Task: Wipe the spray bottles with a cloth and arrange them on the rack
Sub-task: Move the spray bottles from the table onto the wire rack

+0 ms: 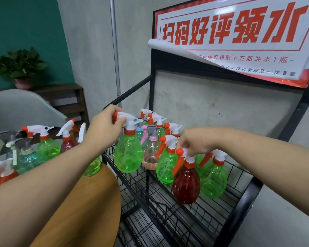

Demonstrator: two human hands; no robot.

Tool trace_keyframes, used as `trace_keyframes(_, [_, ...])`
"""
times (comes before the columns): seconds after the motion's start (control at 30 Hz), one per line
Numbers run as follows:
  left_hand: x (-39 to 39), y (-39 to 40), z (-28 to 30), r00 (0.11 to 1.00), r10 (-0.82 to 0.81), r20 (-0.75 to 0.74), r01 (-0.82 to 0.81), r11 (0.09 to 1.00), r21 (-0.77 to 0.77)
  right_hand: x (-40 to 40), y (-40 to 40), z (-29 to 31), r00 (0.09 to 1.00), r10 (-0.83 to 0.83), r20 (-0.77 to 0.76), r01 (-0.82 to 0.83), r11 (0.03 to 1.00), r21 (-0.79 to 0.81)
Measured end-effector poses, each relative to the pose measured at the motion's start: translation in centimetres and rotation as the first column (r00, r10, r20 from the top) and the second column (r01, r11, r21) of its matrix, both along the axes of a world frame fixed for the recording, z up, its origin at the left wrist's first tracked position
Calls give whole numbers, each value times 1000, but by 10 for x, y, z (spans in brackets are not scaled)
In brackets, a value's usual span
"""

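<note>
- Landmark: black wire rack (243, 198), standing against a grey wall; all positions below are given relative to it.
- Left hand (103, 129): fingers and thumb curled round the white trigger head of a green spray bottle (128, 155), holding it at the rack's left front edge, body hanging upright.
- Right hand (196, 142): fingertips pinching the white-and-orange head of a red spray bottle (185, 184), held upright at the front of the rack's top shelf.
- On the rack's top shelf, behind the two held bottles: a cluster of standing bottles, among them a green bottle (165, 166) between the held pair, a second green bottle (213, 177) just right of the red one, and a clear bottle with a pink collar (151, 154).
- Left of the rack: a round wooden table (89, 202) bearing further spray bottles (43, 145) in green, red and blue-grey.
- Above the rack: a red-and-white sign (235, 38) with Chinese characters, its lower left corner curling away.
- Far left of the rack: a potted plant (19, 65) on a dark shelf, and a pale chair back (21, 107).
- No cloth is in view.
</note>
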State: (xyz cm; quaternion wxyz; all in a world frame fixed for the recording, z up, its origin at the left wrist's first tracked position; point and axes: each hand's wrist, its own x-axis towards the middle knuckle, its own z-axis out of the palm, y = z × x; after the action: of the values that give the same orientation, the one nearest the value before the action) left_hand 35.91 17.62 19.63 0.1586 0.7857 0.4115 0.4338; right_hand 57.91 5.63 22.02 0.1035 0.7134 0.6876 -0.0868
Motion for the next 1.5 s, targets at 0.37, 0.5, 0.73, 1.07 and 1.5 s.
trace_keyframes(0.37, [10, -46, -5, 939, -330, 102, 331, 944, 5, 3, -2, 13, 963, -180, -199, 211, 967, 142])
trace_keyframes(0.5, [14, -67, 0, 889, -436, 139, 439, 899, 14, 8, 2, 17, 945, -201, -259, 280, 906, 317])
trace_keyframes(0.73, [27, -87, 0, 883, -460, 87, 456, 888, 63, 10, 4, 21, 895, -184, -407, 365, 826, 429])
trace_keyframes(1.07, [41, -100, 6, 812, -499, 303, 517, 855, 22, 10, 2, 29, 835, -152, -529, 459, 723, 517])
trace_keyframes(1.5, [86, -137, -54, 875, -451, 172, 482, 843, -240, 11, -2, 34, 788, -157, -596, 526, 674, 518])
